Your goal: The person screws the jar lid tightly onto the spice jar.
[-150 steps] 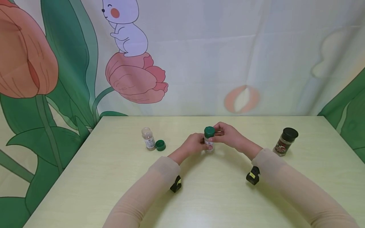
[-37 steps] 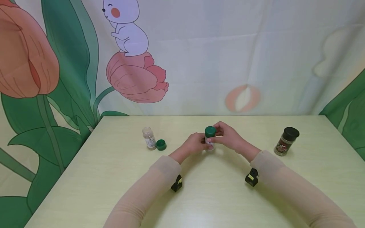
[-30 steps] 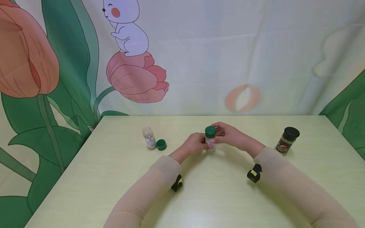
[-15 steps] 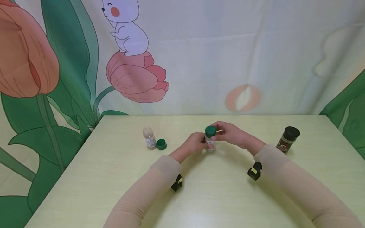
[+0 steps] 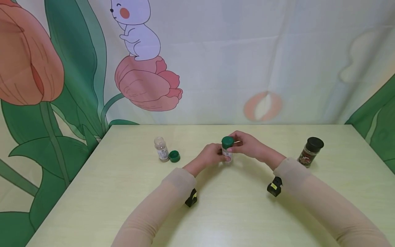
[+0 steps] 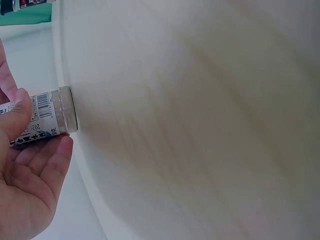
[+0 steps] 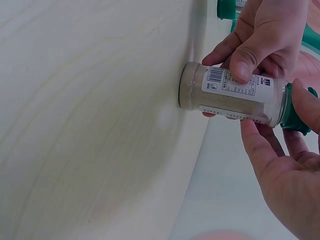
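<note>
A clear spice jar (image 5: 227,154) with a white label stands upright near the middle of the table. My left hand (image 5: 210,155) grips its body, thumb across the label in the right wrist view. The jar's green cap (image 5: 227,141) is on top, and my right hand (image 5: 249,145) holds it from the right, thumb in front. Seen from the right wrist, the thumb lies against the cap (image 7: 294,117) and the index fingertip is by the jar's neck. Pale contents show through the jar (image 7: 187,87). In the left wrist view the cap is out of frame.
Left of the hands stands an uncapped clear spice jar (image 5: 162,150), with a loose green cap (image 5: 174,156) beside it. A dark-labelled jar with a black lid (image 5: 311,151) stands at the right, partly behind the right sleeve. A printed cloth (image 5: 216,68) hangs behind the table's far edge.
About a second ago my right hand and forearm shifted slightly, and the fingers changed their hold at the cap. The left hand and the jar have stayed almost still.
</note>
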{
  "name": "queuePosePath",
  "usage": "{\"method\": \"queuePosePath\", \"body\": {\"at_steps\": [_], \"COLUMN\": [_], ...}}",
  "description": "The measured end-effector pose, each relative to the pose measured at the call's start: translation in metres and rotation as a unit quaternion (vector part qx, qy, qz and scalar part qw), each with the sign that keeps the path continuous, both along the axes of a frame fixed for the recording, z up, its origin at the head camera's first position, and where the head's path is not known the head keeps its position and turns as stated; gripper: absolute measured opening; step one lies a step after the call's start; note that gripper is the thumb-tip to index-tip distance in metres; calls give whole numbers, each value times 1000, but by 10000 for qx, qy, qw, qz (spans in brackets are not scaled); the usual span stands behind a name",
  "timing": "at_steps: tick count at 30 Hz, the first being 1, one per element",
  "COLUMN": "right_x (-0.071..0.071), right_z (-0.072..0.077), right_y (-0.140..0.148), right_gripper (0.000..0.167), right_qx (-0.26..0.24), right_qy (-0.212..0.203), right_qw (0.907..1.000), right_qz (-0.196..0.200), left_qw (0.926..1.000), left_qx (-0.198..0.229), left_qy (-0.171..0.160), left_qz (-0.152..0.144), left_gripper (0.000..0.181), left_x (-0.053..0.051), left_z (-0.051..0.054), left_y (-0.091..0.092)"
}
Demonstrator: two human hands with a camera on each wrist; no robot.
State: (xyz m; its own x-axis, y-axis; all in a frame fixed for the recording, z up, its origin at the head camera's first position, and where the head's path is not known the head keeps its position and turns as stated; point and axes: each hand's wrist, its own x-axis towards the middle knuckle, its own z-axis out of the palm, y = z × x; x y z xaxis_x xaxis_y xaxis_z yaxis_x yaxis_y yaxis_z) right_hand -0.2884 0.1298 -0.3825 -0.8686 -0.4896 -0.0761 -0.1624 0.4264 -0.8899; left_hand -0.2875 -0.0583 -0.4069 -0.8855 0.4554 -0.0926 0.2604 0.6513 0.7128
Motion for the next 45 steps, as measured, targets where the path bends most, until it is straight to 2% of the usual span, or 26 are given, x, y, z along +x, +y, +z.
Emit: {"method": "queuePosePath", "body": {"at_steps": [33,39,42,45], "right_x": [2,2,2,1], "right_z": [-9,-11,-12,-10], "right_y": [-5,-6,-6,-4], "right_gripper": [42,41,45,55], "right_qx": [47,61,41,-61], "right_qy": [161,305,290,36], "right_qw": [9985,9979,9979,9993], "right_qz": [-525,-576,-572,-380], "left_qw": [10000,10000,10000,9999], "left_qx": [71,63,15,-52], "left_qy": [-1,13,63,82], "left_qz": [-17,-25,-33,-25], "left_gripper": [23,21,21,23], "left_x": [-1,-1,-1,-1], "left_z": [-2,-2,-3,-2], "left_y": [-1,-2,-2,-2]}}
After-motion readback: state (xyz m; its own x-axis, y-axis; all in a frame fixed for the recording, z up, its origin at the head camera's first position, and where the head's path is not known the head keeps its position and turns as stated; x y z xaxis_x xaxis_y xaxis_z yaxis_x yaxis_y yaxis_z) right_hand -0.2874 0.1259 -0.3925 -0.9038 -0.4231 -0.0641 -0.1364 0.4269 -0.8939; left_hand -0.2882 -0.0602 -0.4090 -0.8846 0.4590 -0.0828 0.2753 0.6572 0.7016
